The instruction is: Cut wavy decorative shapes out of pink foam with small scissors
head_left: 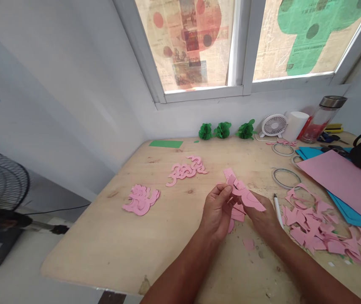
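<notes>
My left hand [218, 209] pinches a strip of pink paper [246, 195] between thumb and fingers. The strip has curved cut edges and drawn lines, and it slants down to the right. Behind it, my right hand [261, 215] is closed against the lower part; its fingertips are mostly hidden by the paper, so whether it also grips a tool cannot be seen. Another pink paper piece [238, 212] shows below, between the hands. A small pink scrap [249, 244] lies on the table under my right wrist.
Curled pink cutouts [185, 169] and a stack of pink shapes [141, 200] lie left. Pink offcuts [319, 228], a white pen [277, 209], tape rings [286, 178] and pink sheets [341, 181] lie right. Green paper balls [222, 130], a small fan [274, 125] and a bottle [322, 120] stand behind.
</notes>
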Motion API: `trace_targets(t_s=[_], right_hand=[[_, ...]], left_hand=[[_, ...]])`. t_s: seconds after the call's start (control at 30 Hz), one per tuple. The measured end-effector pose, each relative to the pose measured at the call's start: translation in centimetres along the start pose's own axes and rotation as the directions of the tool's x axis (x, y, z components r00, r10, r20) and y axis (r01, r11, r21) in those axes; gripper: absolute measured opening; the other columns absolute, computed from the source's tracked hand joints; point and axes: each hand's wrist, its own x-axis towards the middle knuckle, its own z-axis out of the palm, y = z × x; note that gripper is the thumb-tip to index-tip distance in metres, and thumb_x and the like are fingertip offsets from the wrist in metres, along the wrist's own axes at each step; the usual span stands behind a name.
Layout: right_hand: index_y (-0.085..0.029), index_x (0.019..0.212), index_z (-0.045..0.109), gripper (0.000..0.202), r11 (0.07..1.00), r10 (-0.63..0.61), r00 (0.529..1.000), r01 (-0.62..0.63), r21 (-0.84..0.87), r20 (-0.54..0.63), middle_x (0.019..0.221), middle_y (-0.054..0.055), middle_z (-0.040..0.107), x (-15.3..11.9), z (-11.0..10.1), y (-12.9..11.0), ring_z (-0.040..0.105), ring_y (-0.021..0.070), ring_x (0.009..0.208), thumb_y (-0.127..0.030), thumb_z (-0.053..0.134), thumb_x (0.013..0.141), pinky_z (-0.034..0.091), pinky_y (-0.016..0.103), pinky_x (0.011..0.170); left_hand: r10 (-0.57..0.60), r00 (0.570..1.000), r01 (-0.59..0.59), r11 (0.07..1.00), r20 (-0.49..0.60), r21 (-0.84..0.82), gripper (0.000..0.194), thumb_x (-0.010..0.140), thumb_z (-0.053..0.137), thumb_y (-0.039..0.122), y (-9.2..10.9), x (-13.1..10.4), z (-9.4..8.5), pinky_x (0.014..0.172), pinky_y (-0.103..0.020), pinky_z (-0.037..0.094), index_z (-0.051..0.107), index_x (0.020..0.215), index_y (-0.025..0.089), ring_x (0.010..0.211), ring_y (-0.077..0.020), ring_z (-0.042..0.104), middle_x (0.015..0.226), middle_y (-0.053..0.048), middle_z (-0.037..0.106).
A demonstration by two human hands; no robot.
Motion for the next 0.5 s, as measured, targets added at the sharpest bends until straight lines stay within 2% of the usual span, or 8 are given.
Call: trace_targets(t_s=[0.1, 0.27, 0.37, 0.43, 0.5], right_hand=[[-0.016, 0.084, 0.064, 0.016, 0.997, 0.045, 0.999, -0.043, 0.064, -0.022, 0.072, 0.003, 0.059, 0.1, 0.0, -0.3, 0.054, 0.0186, 0.072, -0.026, 0.056, 0.076, 0.044, 0.027, 0.066], [-0.016, 0.073, 0.060, 0.025, 0.953, 0.205, 0.974, -0.177, 0.247, -0.092, 0.063, 0.000, 0.051, 0.3, -0.5, -0.3, 0.047, 0.0133, 0.058, -0.040, 0.056, 0.076, 0.038, 0.022, 0.049], [-0.017, 0.076, 0.060, 0.028, 0.929, 0.266, 0.953, -0.214, 0.301, -0.145, 0.058, -0.003, 0.045, 0.4, -1.1, -0.5, 0.040, 0.0100, 0.051, -0.045, 0.055, 0.077, 0.032, 0.019, 0.042], [-0.017, 0.077, 0.061, 0.030, 0.923, 0.289, 0.951, -0.246, 0.294, -0.111, 0.049, -0.006, 0.032, 0.5, -1.4, -0.8, 0.027, 0.0080, 0.042, -0.047, 0.055, 0.076, 0.022, 0.019, 0.037], [-0.016, 0.076, 0.061, 0.032, 0.923, 0.292, 0.954, -0.264, 0.281, -0.062, 0.045, -0.008, 0.027, 0.6, -1.5, -1.0, 0.020, 0.0069, 0.039, -0.047, 0.059, 0.072, 0.015, 0.020, 0.035]], left_hand=[[0.000, 1.000, 0.000, 1.000, -0.018, -0.007, 0.015, 0.064, 0.070, 0.023, 0.0, 0.2, -0.2, 0.070, -0.025, 0.042, 0.057, 0.066, 0.015, 0.067, -0.0100, 0.054, 0.070, -0.001, 0.060], [0.008, 1.000, -0.007, 0.998, -0.017, 0.057, 0.015, 0.063, 0.070, 0.023, 0.1, 0.4, -0.5, 0.070, -0.024, 0.042, 0.058, 0.065, 0.015, 0.067, -0.0096, 0.053, 0.071, -0.001, 0.059], [0.052, 0.999, -0.050, 0.980, -0.002, 0.194, 0.014, 0.063, 0.069, 0.023, 0.3, 0.3, -0.6, 0.066, -0.023, 0.041, 0.058, 0.066, 0.014, 0.063, -0.0089, 0.051, 0.065, 0.000, 0.056], [0.087, 0.996, -0.088, 0.942, 0.018, 0.324, 0.014, 0.065, 0.068, 0.024, 0.4, 0.2, -0.6, 0.063, -0.022, 0.040, 0.059, 0.066, 0.014, 0.061, -0.0087, 0.049, 0.063, 0.000, 0.054], [0.109, 0.993, -0.113, 0.896, 0.033, 0.430, 0.014, 0.065, 0.067, 0.024, 0.4, 0.2, -0.6, 0.060, -0.021, 0.039, 0.059, 0.065, 0.013, 0.059, -0.0088, 0.048, 0.062, 0.000, 0.054]])
